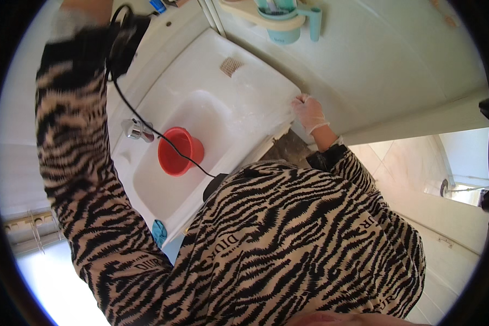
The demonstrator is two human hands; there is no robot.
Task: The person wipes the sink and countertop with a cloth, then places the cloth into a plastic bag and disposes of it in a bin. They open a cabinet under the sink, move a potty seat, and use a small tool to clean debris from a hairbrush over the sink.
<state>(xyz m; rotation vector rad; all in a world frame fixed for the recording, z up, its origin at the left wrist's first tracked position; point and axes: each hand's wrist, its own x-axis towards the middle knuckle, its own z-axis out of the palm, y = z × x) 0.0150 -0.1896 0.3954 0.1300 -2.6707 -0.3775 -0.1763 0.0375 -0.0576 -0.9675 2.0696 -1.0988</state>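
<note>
A person in a zebra-striped top leans over a white sink, which fills the middle of the view at a slant; the right hand, in a clear, thin glove, is at the sink's far right corner, beside the pale wall; its fingers are bent and bunched near the rim, though whether they pinch anything cannot be told. The left wrist is cut off at the upper edge, the hand beyond the view, so its state cannot be told; a black device sits by the cuff of that sleeve, and a dark cable loops from it across the sink to the front of the top. A red tub is in the basin, just beside a chrome faucet; a brown textured pad lies on the sink's upper right surface, a short way from the gloved hand; a teal cloth hangs at the near left corner; above, on the wall, a light-coloured holder carries a teal cup with a handle.
</note>
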